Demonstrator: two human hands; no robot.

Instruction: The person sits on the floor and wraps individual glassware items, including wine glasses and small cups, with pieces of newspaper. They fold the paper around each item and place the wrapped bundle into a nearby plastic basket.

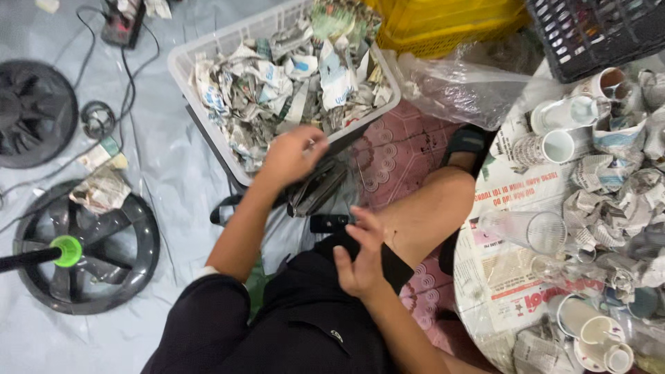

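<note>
My left hand [291, 156] reaches forward to the near rim of a white plastic basket [181, 64] heaped with crumpled newspaper [291, 83]. Its fingers curl against the paper at the rim; whether they grip a piece is blurred. My right hand [360, 253] lies on the hem of my black shorts [305, 312] over my right thigh, fingers apart and holding nothing. A small black object [329, 223] sits just beyond its fingertips. A dark pouch [315, 187] lies under the basket's near corner.
At right, a round table covered in newspaper [506, 201] carries glasses [537, 232], white cups [554, 145] and paper-wrapped items. A yellow crate [443, 28], a black crate [596, 28] and a clear plastic bag [457, 86] stand behind. Two round fan bases [104, 263] and cables lie at left.
</note>
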